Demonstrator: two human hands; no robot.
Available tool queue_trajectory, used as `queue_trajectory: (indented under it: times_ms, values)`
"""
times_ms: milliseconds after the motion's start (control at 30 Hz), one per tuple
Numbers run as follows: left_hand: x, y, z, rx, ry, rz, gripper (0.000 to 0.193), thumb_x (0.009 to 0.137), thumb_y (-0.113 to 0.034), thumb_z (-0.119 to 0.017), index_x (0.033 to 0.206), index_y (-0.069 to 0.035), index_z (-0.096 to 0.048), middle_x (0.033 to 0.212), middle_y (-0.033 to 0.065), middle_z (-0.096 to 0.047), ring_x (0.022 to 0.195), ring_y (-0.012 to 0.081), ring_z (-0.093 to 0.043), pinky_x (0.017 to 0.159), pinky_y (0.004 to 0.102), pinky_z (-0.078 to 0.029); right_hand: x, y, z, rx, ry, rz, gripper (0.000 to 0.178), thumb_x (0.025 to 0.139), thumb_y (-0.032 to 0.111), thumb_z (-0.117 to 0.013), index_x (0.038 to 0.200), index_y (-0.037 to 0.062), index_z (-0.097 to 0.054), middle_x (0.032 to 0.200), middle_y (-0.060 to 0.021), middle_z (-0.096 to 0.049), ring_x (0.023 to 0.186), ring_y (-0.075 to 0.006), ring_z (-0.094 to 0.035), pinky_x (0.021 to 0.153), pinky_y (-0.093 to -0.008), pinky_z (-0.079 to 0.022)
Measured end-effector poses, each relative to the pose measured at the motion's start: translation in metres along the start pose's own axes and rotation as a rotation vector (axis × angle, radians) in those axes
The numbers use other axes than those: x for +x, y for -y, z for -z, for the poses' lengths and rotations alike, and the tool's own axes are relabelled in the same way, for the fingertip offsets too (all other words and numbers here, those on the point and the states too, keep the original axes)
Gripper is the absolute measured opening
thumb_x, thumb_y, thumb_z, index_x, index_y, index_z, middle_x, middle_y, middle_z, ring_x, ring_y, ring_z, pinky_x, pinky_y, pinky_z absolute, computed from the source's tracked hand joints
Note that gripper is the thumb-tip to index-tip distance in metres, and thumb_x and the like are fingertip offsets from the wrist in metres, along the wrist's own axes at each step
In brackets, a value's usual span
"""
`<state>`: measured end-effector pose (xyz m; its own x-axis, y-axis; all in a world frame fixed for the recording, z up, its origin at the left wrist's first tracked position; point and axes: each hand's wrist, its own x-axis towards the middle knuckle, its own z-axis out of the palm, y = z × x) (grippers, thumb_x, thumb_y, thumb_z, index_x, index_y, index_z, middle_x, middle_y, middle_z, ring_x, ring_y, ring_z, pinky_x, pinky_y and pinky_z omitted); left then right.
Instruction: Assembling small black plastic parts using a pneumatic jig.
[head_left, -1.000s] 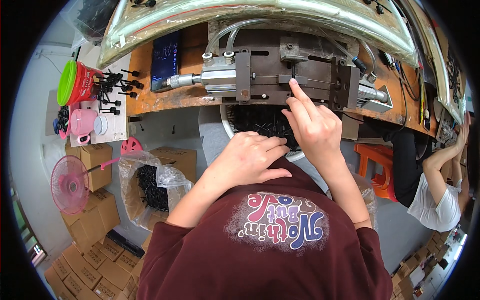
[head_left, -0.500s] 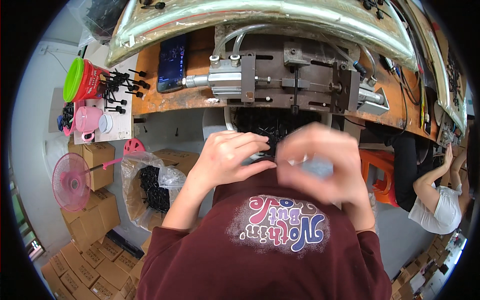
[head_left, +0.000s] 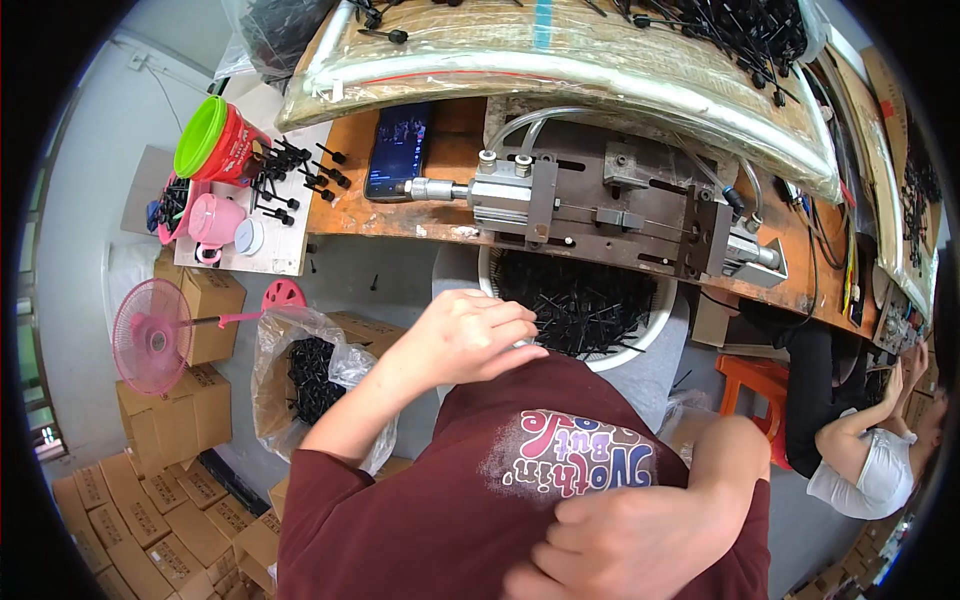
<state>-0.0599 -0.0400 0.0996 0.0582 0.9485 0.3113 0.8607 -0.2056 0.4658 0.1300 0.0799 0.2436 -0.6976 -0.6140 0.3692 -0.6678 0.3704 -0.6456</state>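
My left hand is raised before the near rim of a white basket, fingers bent together and thumb against them. Whatever it may hold is hidden. My right hand is drawn back against my maroon shirt, its fingers curled in and slightly blurred. Anything inside it is out of sight. Thin black parts with knobbed ends fill the basket below the bench edge. Above it, a metal clamping fixture with air cylinders is bolted to the bench, and no black part stands across its middle block.
A phone lies left of the fixture. A red bucket, pink mug and black parts share the side table. A film-wrapped board spans the back. At left are a fan and cartons; a co-worker sits right.
The black part that crossed the fixture is gone from it. My right hand has moved back from the basket to my shirt. The view has shifted, showing more of the basket.
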Motion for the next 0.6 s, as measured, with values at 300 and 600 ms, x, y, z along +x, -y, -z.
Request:
queue_trajectory:
  times_ms: [300, 600]
  values:
    - [0.011, 0.003, 0.063, 0.258, 0.256, -0.115, 0.017, 0.079, -0.018, -0.076, 0.077, -0.007, -0.064, 0.083, 0.0065, -0.067, 0.067, 0.0240, -0.065, 0.060, 0.0350, -0.051, 0.062, -0.021, -0.058, -0.399, -0.003, -0.175, 0.014, 0.081, 0.019, -0.060, 0.080, 0.0055, -0.058, 0.066, -0.0030, -0.056, 0.060, -0.0189, -0.056, 0.058, -0.0310, -0.042]
    - [0.006, 0.008, -0.001, -0.058, 0.198, -0.032, 0.011, 0.078, -0.010, -0.066, 0.086, -0.003, -0.066, 0.080, 0.0130, -0.065, 0.067, 0.0306, -0.063, 0.060, 0.0395, -0.050, 0.060, -0.048, -0.042, -0.298, 0.014, -0.031, 0.010, 0.082, 0.015, -0.063, 0.084, 0.0045, -0.064, 0.072, -0.0042, -0.063, 0.064, -0.0193, -0.061, 0.060, -0.0313, -0.046]
